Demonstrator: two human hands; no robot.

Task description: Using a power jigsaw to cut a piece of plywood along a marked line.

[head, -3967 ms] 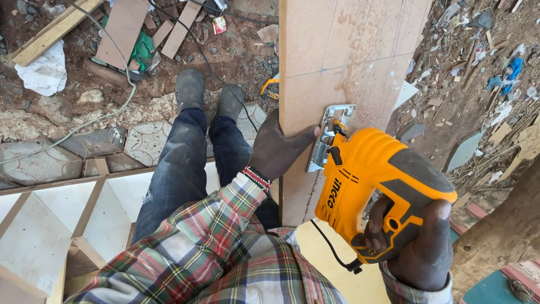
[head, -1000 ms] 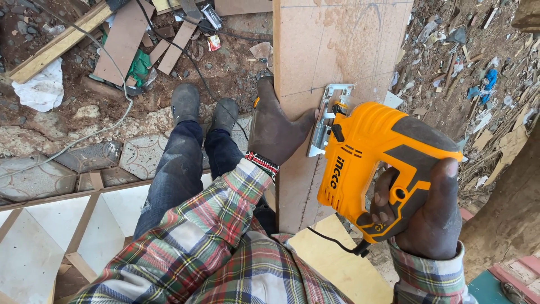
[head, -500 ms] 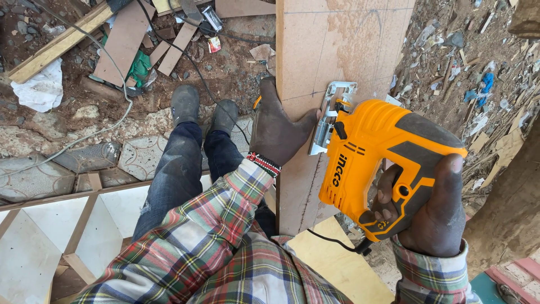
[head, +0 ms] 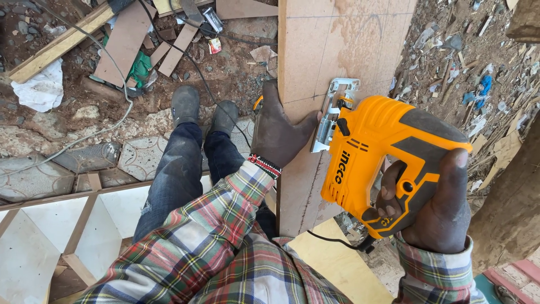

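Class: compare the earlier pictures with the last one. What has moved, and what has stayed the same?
The jigsaw has crept forward along the board, away from the person, and the left hand has slid up the board with it. Nothing was picked up or let go. The right hand still grips the saw's handle, the left still presses flat on the board, and the boots have not shifted.

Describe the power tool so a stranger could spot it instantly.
Find the long tan board running up the middle of the view. On its right side sits the jigsaw, gripped by the right hand. Nothing else nearby is bright orange, with a dark handle and a metal shoe.
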